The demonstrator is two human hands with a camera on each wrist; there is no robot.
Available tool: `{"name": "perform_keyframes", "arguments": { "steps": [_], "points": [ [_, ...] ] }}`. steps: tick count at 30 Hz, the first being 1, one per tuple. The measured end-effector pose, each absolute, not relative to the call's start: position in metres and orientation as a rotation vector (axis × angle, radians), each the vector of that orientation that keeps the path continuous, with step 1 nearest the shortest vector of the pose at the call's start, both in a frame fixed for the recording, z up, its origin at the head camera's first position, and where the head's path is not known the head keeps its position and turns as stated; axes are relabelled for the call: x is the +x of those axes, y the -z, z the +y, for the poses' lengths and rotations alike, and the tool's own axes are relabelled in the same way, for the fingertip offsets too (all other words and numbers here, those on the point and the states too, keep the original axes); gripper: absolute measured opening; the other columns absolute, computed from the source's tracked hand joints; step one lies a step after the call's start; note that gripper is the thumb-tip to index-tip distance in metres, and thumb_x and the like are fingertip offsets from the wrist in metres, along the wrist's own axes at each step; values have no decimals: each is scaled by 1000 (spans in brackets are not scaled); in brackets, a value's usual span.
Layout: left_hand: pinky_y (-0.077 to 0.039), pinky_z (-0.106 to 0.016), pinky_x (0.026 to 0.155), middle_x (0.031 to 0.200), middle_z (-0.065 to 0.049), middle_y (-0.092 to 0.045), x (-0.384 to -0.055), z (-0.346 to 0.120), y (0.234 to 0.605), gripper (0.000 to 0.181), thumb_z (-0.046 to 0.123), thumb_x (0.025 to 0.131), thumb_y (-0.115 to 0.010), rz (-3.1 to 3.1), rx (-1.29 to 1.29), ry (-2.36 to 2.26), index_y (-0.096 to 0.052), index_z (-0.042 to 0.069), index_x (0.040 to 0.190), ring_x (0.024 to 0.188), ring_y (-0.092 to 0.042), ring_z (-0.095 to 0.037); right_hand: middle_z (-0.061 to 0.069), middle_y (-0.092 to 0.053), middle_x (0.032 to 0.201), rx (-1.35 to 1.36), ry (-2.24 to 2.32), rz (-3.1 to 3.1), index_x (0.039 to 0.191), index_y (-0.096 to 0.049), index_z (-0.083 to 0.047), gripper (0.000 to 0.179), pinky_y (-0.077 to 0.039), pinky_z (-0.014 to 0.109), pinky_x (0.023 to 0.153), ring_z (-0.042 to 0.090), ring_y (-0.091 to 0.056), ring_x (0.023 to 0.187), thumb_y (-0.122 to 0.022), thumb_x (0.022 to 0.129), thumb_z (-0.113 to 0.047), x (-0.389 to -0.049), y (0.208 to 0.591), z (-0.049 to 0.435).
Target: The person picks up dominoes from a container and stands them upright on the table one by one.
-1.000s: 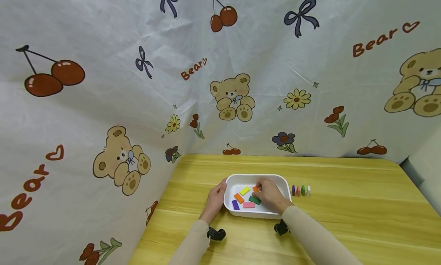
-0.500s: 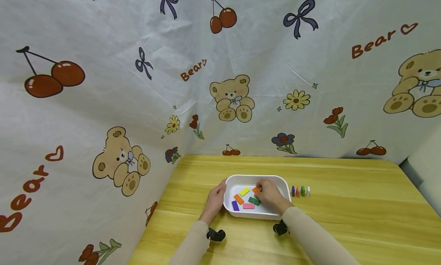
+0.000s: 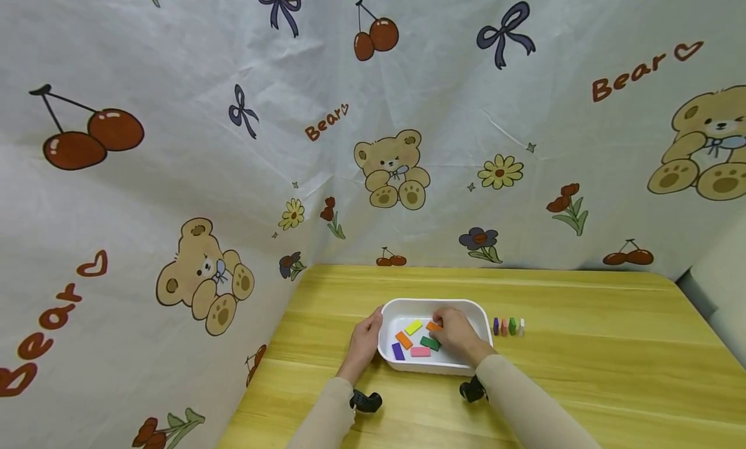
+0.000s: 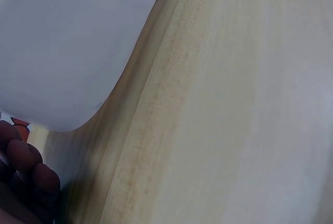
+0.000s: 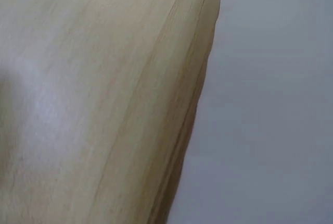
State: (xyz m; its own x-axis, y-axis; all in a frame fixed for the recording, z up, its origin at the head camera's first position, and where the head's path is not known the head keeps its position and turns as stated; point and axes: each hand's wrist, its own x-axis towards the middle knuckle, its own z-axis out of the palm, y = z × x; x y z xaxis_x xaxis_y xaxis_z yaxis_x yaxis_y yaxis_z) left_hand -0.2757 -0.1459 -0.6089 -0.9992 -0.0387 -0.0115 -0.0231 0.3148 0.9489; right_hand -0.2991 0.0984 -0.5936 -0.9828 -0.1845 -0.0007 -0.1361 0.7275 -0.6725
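A white rectangular tray (image 3: 431, 367) stands on the wooden table, small flat domino blocks lying inside it. My left hand (image 3: 366, 337) holds the tray's left end, thumb up by the rim; in the left wrist view its curled fingers (image 4: 46, 177) sit beside the tray's corner. Inside the tray, my right hand (image 3: 458, 333) pinches an orange domino (image 3: 432, 326), partly hidden by the fingers. Near that hand lies a green domino (image 3: 430, 343). To the left are a yellow domino (image 3: 413, 327), a second orange domino (image 3: 404, 339), a purple domino (image 3: 397, 351) and a pink domino (image 3: 420, 352).
Just right of the tray, a row of dominoes stands on edge: purple (image 3: 496, 326), pink (image 3: 504, 327), green (image 3: 512, 326) and white (image 3: 522, 327). A printed bear cloth (image 3: 443, 92) hangs behind and left of the table (image 3: 594, 358).
The right fingers have closed in on the orange domino at the tray's back and shifted very slightly. The left hand and the other dominoes stay put; the view has tilted a little.
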Motion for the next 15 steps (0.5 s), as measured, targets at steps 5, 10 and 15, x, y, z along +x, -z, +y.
{"name": "perform_keyframes", "arguments": {
  "steps": [5,10,15],
  "points": [
    [-33,-47,127,157,-1,-51,-276,-145,609,46,46,109,-47,-2535,78,1832,-59,24,147,150,-42,-28,5,-68,90,-269,1067,2863,100,-74,-2,18,-58,39,82,18,-58,83,-83,87,-11,-299,591,99],
    [-34,-48,127,156,-1,-52,-277,-144,608,46,48,109,-47,-2542,80,1818,-59,25,147,150,-43,-29,4,-67,88,-263,1069,2842,100,-74,-2,16,-57,37,79,18,-57,81,-81,88,-10,-300,588,99],
    [-35,-49,126,155,-2,-53,-276,-145,608,45,46,109,-46,-2549,80,1807,-60,25,147,149,-44,-29,4,-65,88,-259,1057,2815,100,-73,-2,13,-56,35,77,18,-56,81,-79,91,-9,-298,589,98]
  ]
}}
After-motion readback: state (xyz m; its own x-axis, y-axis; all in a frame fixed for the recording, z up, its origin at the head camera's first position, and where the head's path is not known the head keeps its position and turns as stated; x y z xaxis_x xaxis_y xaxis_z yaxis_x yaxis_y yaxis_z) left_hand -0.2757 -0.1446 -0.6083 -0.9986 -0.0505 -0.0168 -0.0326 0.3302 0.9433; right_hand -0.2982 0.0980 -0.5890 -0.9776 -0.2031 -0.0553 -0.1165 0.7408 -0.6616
